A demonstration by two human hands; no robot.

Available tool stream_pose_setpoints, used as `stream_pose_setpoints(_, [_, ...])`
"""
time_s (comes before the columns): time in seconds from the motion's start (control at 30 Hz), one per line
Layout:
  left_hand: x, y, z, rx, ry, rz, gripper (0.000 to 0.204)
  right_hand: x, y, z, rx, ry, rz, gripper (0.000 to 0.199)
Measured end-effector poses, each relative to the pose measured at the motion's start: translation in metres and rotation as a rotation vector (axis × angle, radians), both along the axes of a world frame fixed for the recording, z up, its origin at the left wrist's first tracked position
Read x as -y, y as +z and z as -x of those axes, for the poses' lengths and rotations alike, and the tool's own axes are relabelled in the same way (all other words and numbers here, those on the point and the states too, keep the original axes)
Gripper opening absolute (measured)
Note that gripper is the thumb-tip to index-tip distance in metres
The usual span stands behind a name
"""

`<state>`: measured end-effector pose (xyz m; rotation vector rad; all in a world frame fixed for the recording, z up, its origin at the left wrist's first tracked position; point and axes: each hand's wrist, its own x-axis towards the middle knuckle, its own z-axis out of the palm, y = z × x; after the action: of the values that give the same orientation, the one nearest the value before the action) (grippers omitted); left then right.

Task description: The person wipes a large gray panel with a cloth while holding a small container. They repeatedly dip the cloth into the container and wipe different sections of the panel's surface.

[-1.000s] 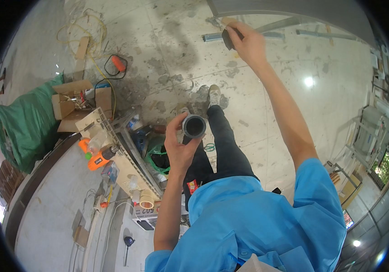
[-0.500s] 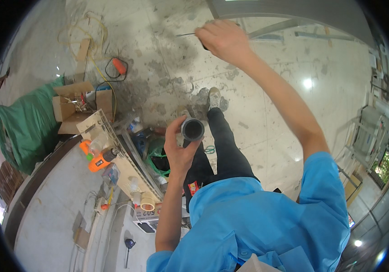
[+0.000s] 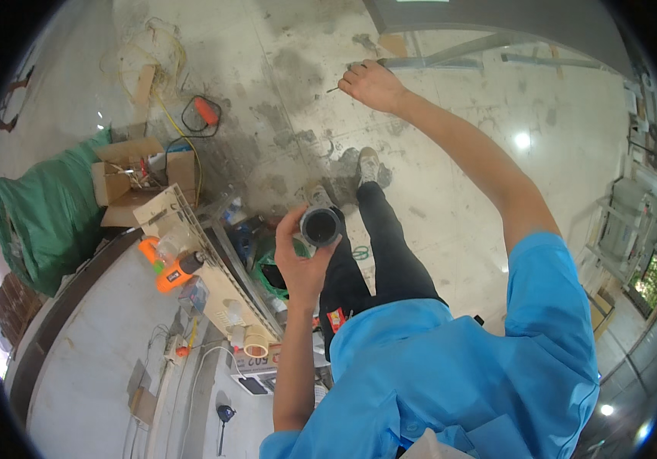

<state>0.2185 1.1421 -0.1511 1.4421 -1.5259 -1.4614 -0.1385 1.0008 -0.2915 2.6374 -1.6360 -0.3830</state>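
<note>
My left hand (image 3: 298, 264) is closed around a dark grey, round, hollow fitting (image 3: 321, 227), like a short piece of pipe, with its opening facing up. Thumb and fingers grip its sides in front of my legs. My right hand (image 3: 373, 86) is stretched far forward over the floor, its fingers curled round a slim dark tool (image 3: 334, 89). Only a thin tip shows left of the fist and a dark bit beyond it, so its kind is unclear. The two hands are well apart.
On the left, an orange cordless drill (image 3: 179, 271) lies by a beige panel (image 3: 225, 291) with a cream ring (image 3: 255, 344). Beyond are a cardboard box (image 3: 122, 208), a green sack (image 3: 45, 218) and a corded orange tool (image 3: 206, 111). Green-handled scissors (image 3: 360, 252) lie beside my leg.
My right hand has come down a little toward me, with the slim tool's tip now nearer the fist. My left hand still holds the fitting, slightly lower. The view has shifted a bit.
</note>
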Motion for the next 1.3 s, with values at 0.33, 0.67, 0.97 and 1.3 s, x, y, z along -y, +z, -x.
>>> stream_pose_setpoints(0.33, [0.011, 0.003, -0.004, -0.021, -0.034, -0.034, 0.070, -0.054, 0.077, -0.039, 1.149, -1.079, 0.307, 0.019])
stream_pose_setpoints(0.67, [0.021, 0.015, 0.031, -0.020, -0.109, 0.019, 0.071, -0.038, 0.089, -0.017, 1.419, -1.275, 0.465, 0.022])
stream_pose_setpoints(0.97, [0.015, 0.018, 0.059, -0.009, -0.196, -0.010, 0.071, -0.037, 0.077, -0.021, 1.532, -1.243, 0.466, 0.020])
stream_pose_setpoints(1.3, [0.012, 0.018, 0.065, 0.011, -0.247, -0.018, 0.074, -0.034, 0.081, -0.008, 1.578, -1.288, 0.500, 0.022])
